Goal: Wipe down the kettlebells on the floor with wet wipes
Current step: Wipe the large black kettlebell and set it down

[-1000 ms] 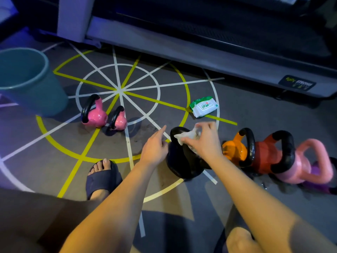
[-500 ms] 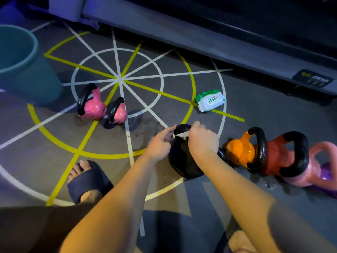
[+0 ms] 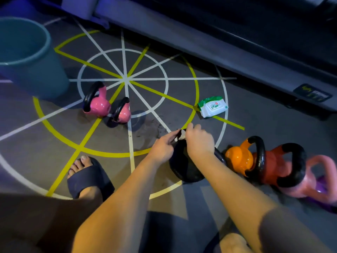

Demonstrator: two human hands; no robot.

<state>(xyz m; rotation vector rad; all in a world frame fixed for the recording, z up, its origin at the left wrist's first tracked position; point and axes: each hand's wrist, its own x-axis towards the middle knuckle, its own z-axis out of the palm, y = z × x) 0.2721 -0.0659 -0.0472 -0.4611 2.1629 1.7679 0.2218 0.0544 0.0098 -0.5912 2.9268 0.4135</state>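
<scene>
A black kettlebell (image 3: 186,167) lies on the floor in front of me. My right hand (image 3: 199,143) grips a white wet wipe (image 3: 182,136) against the kettlebell's handle, and only a corner of the wipe shows. My left hand (image 3: 163,147) holds the handle's left side with curled fingers. To the right stand an orange kettlebell (image 3: 238,157), a red one (image 3: 273,167), a light pink one (image 3: 313,181) and a purple one (image 3: 326,189), close together. Two small pink kettlebells (image 3: 102,106) sit apart at the left. A pack of wet wipes (image 3: 213,106) lies beyond the hands.
A teal bucket (image 3: 27,57) stands at the far left. A treadmill base (image 3: 218,52) runs across the back. My foot in a dark slipper (image 3: 87,178) is on the floor at lower left. White and yellow lines mark the floor.
My right hand has closed the wipe down onto the black kettlebell's handle, so the wipe is now mostly hidden. My left hand went from open beside the kettlebell to holding its handle.
</scene>
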